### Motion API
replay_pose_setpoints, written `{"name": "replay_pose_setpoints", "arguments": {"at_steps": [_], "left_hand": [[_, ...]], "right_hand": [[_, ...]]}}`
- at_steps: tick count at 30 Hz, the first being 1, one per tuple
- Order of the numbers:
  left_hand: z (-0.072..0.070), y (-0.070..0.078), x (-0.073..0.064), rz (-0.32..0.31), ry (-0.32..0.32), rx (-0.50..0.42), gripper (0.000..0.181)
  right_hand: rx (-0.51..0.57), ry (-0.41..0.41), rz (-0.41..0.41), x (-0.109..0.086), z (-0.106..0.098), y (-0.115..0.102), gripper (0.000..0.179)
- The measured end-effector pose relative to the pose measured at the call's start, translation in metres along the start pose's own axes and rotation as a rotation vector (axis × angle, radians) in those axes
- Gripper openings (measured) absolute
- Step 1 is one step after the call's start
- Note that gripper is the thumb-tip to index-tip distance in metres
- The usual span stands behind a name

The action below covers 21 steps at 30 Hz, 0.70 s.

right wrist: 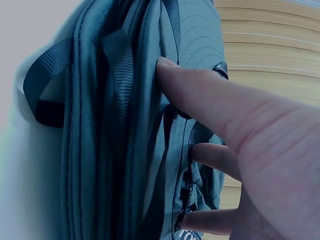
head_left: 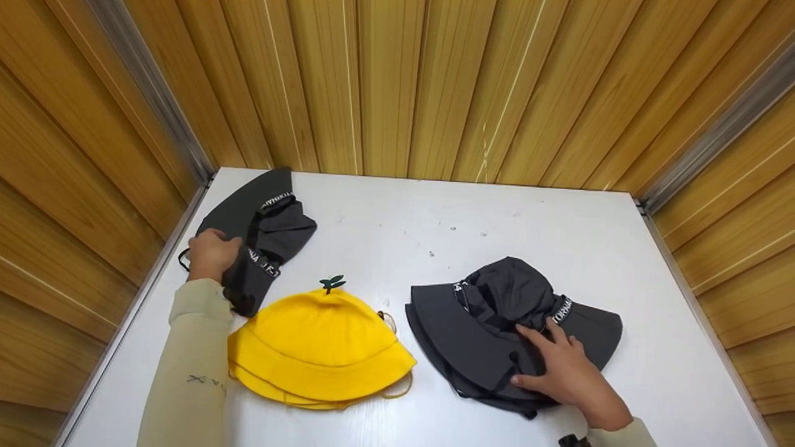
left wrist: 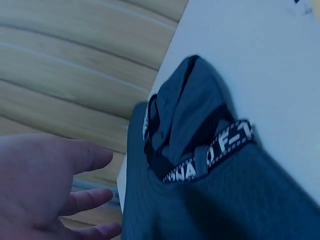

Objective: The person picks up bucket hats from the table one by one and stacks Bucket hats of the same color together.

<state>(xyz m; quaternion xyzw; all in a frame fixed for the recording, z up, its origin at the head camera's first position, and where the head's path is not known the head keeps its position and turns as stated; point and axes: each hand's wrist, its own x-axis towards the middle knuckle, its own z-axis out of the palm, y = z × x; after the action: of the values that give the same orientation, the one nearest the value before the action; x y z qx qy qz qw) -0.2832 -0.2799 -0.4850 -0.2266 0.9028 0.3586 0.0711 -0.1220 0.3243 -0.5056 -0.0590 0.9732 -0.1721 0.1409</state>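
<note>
A dark grey bucket hat [head_left: 279, 233] with a lettered band lies crown to the right at the far left. My left hand [head_left: 213, 251] is at its brim; in the left wrist view the left fingers [left wrist: 90, 200] are extended beside the brim's edge. At the right sits a stack of dark bucket hats [head_left: 459, 335], brims layered, with the top one's crown crumpled. Across the top hat rests my right hand [head_left: 568, 372], fingers spread near the lettered band and thumb on the brim. The right wrist view shows the thumb [right wrist: 185, 85] against a brim edge and fabric straps [right wrist: 120, 75] hanging.
Yellow bucket hats [head_left: 323, 347], stacked, with a green sprout on top and a cord at the side, lie between the dark hats. They sit on a white table [head_left: 385, 236] with wood-look panels [head_left: 385, 87] behind and at both sides.
</note>
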Motion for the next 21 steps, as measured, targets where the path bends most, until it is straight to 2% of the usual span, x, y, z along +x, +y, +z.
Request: {"name": "replay_pose_setpoints", "arguments": {"at_steps": [4, 7, 10, 12, 15, 17, 19, 21], "left_hand": [[-0.010, -0.021, 0.007, -0.135, -0.034, -0.065, 0.072], [-0.011, -0.032, 0.009, -0.174, -0.053, -0.147, 0.078], [-0.008, -0.040, 0.011, -0.197, -0.033, -0.288, 0.079], [-0.006, -0.044, 0.012, -0.210, -0.014, -0.422, 0.080], [-0.005, -0.046, 0.014, -0.247, 0.015, -0.640, 0.086], [-0.005, -0.044, 0.016, -0.274, 0.018, -0.744, 0.091], [-0.006, -0.040, 0.016, -0.292, 0.011, -0.803, 0.090], [-0.006, -0.034, 0.016, -0.300, -0.015, -0.831, 0.081]], "right_hand": [[0.005, -0.001, -0.002, 0.001, 0.000, 0.000, 0.096], [0.008, -0.001, -0.002, 0.002, 0.001, -0.001, 0.095], [0.010, -0.003, -0.004, 0.002, 0.001, -0.002, 0.095], [0.012, -0.006, -0.004, 0.002, 0.001, -0.002, 0.095], [0.013, -0.007, -0.004, 0.002, 0.001, -0.002, 0.095], [0.014, -0.009, 0.002, 0.002, 0.000, -0.002, 0.095], [0.012, -0.008, 0.008, 0.002, 0.000, -0.002, 0.095], [0.010, -0.009, 0.016, 0.001, -0.001, -0.001, 0.096]]}}
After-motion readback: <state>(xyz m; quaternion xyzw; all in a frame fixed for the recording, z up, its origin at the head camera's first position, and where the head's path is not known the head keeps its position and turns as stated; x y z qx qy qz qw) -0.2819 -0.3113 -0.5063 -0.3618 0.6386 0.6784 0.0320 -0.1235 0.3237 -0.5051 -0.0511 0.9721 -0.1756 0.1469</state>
